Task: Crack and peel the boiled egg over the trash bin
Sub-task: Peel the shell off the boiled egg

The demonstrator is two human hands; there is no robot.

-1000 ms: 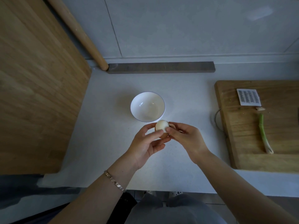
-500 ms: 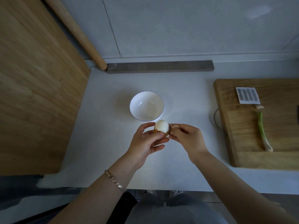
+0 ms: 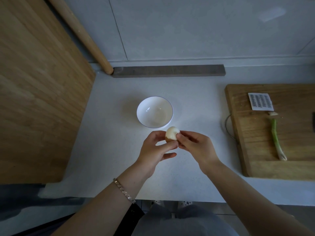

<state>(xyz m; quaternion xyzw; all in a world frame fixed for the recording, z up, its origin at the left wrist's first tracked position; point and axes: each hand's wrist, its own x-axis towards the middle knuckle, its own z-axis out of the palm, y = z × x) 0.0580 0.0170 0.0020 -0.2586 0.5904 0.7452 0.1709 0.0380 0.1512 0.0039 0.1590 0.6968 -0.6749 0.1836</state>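
Note:
A boiled egg (image 3: 171, 133) is held above the white counter (image 3: 105, 150), just in front of a white bowl. Its top is bare and white; brown shell still covers the lower part. My left hand (image 3: 156, 150) grips the egg from the left with thumb and fingers curled round it. My right hand (image 3: 196, 147) meets it from the right, thumb and fingertips pinching at the shell on the egg's right side. No trash bin is in view.
An empty white bowl (image 3: 154, 112) stands behind the egg. A wooden cutting board (image 3: 259, 150) at the right carries a green onion (image 3: 276, 138) and a small grater plate (image 3: 260, 101). A large wooden board (image 3: 37, 91) leans at the left, beside a rolling pin (image 3: 85, 36).
My right hand, which had drawn a little away from the egg half a second ago, has come back against it. More white shows on the egg's top than a second ago.

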